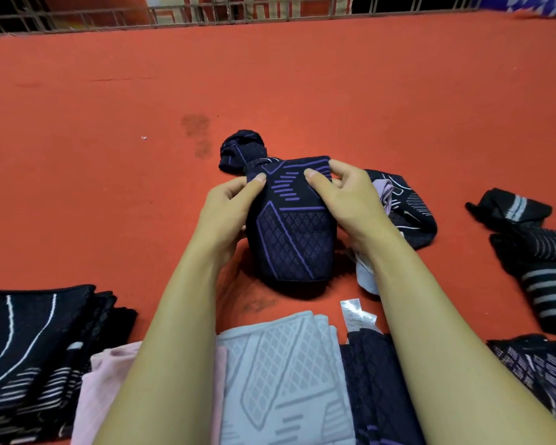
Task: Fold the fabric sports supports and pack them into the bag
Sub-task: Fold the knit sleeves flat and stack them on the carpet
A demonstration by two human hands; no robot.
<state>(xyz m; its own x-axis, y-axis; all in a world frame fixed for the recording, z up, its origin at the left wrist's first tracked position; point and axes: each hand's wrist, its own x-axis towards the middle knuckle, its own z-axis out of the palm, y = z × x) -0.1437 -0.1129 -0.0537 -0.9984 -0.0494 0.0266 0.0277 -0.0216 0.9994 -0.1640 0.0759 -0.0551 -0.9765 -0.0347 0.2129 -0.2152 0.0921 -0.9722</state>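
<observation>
A dark navy sports support with purple lines and a diamond weave [294,232] is in the middle of the red surface, its far end bunched into a knot-like lump [243,149]. My left hand [228,213] pinches its left upper edge, thumb on top. My right hand [350,203] grips its right upper edge with fingers curled round the fabric. No bag is recognisable in view.
A stack of folded black supports with white lines [39,348] lies near left. Pink [100,390], light grey [283,374] and navy [376,390] folded pieces lie close to me. Loose dark supports lie right [408,207], [540,252]. A metal railing [206,11] borders the far edge.
</observation>
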